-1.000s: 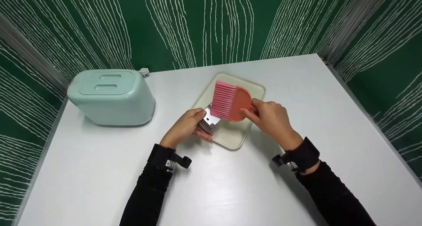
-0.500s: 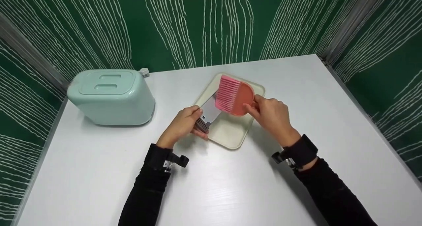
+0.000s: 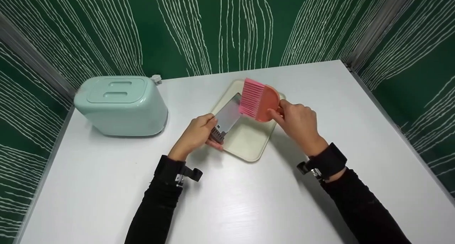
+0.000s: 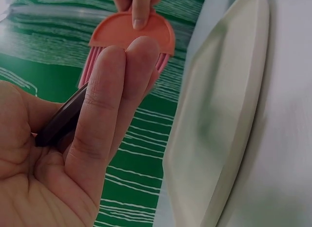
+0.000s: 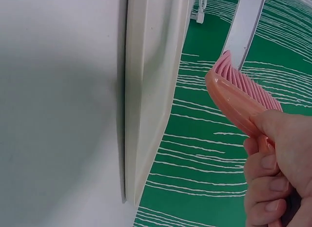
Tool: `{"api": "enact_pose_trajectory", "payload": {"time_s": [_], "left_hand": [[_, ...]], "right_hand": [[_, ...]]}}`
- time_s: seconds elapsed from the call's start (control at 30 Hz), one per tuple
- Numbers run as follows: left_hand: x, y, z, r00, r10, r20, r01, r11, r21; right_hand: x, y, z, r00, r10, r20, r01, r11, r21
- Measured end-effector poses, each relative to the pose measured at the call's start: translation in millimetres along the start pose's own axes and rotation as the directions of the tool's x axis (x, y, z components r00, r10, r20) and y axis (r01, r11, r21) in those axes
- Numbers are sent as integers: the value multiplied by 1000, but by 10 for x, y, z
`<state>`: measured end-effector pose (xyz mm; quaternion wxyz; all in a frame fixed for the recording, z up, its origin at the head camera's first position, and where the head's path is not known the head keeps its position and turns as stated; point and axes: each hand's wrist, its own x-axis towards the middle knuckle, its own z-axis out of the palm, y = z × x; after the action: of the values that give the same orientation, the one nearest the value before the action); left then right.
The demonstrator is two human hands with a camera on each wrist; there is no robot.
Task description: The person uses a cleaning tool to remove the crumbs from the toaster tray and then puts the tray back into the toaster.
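Note:
In the head view my left hand (image 3: 195, 133) holds a flat silver-grey plate (image 3: 228, 113) with a slotted dark end, tilted over a cream tray (image 3: 245, 149). The left wrist view shows the plate's dark edge (image 4: 66, 115) between thumb and fingers, two fingers stretched out alongside. My right hand (image 3: 296, 123) grips the handle of an orange brush (image 3: 269, 103) with pink bristles. In the right wrist view, the bristles (image 5: 243, 81) meet the plate's face (image 5: 243, 27). The plate's exact kind is unclear.
A mint-green toaster-shaped appliance (image 3: 121, 105) stands at the left of the white table (image 3: 234, 205), a white plug (image 3: 155, 78) behind it. Green walls (image 3: 249, 30) with white streaks enclose the back and sides.
The brush has moved up and to the right along the plate, uncovering more of its face. My left hand has shifted slightly left with the plate.

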<state>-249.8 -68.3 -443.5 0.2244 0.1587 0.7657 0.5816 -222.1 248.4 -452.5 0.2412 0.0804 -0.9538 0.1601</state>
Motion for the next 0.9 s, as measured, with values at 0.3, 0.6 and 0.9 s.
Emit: {"api": "enact_pose_trajectory", "payload": {"time_s": [0.3,0.6,0.9], "left_hand": [[6,22,-10,999,22,-33,-17,992,127],[17,29,-4,994,53,-90,-25,958,286],[35,75,-3,993,72,-93,-37,940,340]], "right_hand": [[-9,71,-31,999,9,-35,-10,999,-43],[9,38,-125,996,47,-72,-48,999,-8],[-26,-168,-141,1000,-14,-21,15,998,63]]}}
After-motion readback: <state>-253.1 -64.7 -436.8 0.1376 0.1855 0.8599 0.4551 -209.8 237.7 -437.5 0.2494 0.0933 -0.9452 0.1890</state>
